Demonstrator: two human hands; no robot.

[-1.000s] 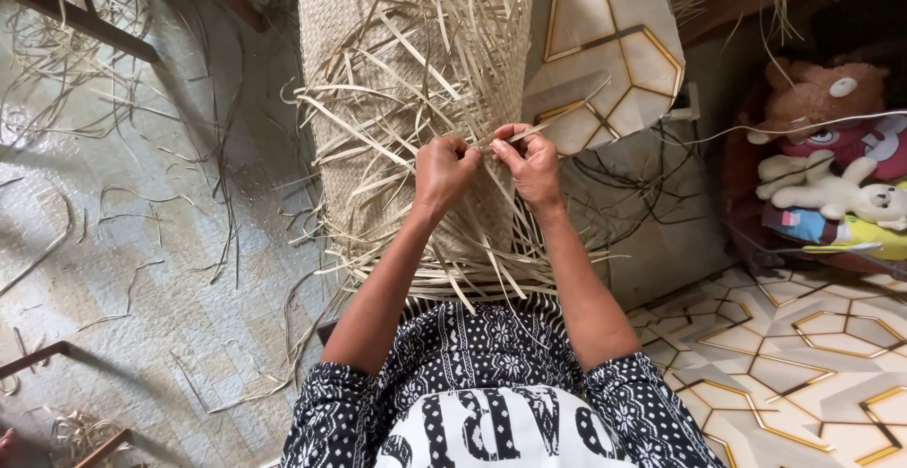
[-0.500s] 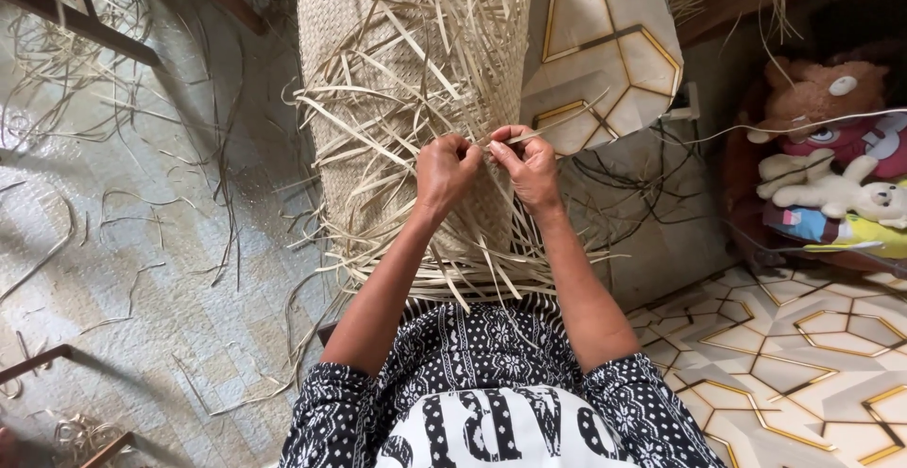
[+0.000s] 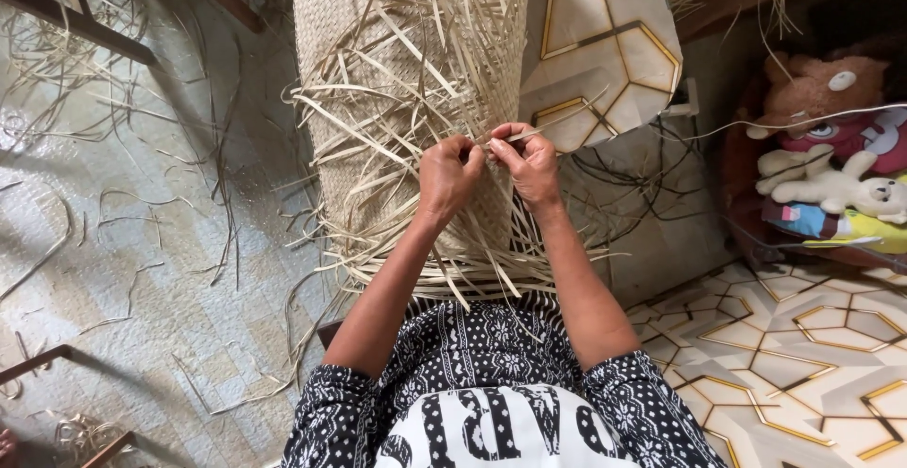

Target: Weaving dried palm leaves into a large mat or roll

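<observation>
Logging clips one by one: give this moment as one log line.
left hand: pinching strips | right hand: pinching strip | under hands: woven mat

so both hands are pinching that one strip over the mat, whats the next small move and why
Probably draw the strip through and press it flat against the woven mat. The left hand and right hand meet fingertip to fingertip at the weave's open edge, and the strip's free end pokes out to the right, not yet laid among the loose strands.
</observation>
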